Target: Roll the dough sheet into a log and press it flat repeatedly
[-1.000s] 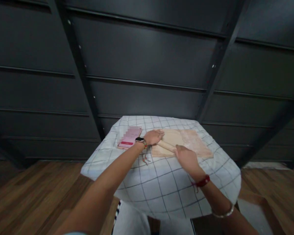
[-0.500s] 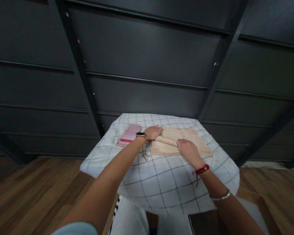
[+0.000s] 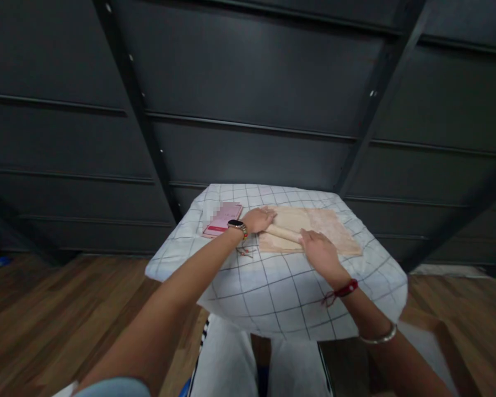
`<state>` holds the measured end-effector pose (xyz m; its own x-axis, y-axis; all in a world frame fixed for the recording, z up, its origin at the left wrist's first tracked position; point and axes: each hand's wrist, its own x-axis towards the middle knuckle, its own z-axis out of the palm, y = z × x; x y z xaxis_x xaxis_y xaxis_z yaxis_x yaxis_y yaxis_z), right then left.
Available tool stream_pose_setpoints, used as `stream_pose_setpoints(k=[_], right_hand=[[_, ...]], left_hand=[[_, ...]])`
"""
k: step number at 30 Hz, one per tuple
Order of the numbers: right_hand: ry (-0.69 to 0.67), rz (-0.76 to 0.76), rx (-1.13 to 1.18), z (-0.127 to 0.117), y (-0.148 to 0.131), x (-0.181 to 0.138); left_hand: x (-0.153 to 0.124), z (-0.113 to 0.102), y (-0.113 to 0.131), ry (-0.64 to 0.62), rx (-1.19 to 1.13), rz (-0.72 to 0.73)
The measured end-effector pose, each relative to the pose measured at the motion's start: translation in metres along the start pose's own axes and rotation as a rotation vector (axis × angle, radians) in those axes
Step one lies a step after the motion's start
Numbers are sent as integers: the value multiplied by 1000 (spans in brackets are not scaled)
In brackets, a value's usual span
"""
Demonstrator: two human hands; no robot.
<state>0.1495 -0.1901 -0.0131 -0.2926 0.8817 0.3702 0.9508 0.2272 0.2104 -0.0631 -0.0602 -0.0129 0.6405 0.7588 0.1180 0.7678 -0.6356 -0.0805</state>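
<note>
A pale wooden rolling pin (image 3: 284,234) lies across a wooden board (image 3: 330,229) on a small table covered with a white checked cloth (image 3: 273,286). My left hand (image 3: 258,220), with a watch on the wrist, rests palm down on the pin's left end with fingers stretched. My right hand (image 3: 320,253), with a red thread and a bangle on the arm, presses flat on the pin's right end. Whatever lies under the pin on the board is too pale to make out.
A pink phone (image 3: 223,219) lies on the cloth left of the board. A dark panelled wall (image 3: 248,110) with slanted beams stands right behind the table. Wooden floor (image 3: 66,309) spreads to both sides. My light trousers (image 3: 235,364) show below the table's edge.
The pin has rolled a little across the board under both palms, and the view has shifted slightly. Both hands stay flat on the pin.
</note>
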Motion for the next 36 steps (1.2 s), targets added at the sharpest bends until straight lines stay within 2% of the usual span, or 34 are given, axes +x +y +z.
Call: stream_pose_setpoints(k=[2, 4, 8, 11, 13, 18, 20, 25, 28, 34, 36], right_hand=[[1, 38, -10, 3, 6, 3], [48, 40, -30, 8, 0, -4], [271, -44, -94, 18, -27, -36], [366, -107, -95, 21, -38, -49], [363, -120, -64, 21, -34, -47], [240, -39, 27, 22, -11, -22], [246, -6, 18, 23, -13, -22], [377, -43, -39, 32, -41, -52], [407, -44, -36, 33, -47, -58], [285, 18, 11, 23, -16, -26], [256, 36, -11, 20, -14, -24]], left_hand=[[13, 0, 0, 15, 8, -3], [13, 0, -1, 25, -9, 26], [-22, -1, -2, 49, -85, 94], [-48, -3, -1, 67, -127, 97], [-51, -4, 2, 67, -128, 75], [-26, -7, 12, 71, -68, -50], [-24, -7, 14, 93, -71, -70], [-56, 0, 9, 164, -141, 28], [-70, 1, 9, 165, -124, 26], [-49, -12, 20, 88, 1, -73], [-45, -14, 22, 86, 17, -109]])
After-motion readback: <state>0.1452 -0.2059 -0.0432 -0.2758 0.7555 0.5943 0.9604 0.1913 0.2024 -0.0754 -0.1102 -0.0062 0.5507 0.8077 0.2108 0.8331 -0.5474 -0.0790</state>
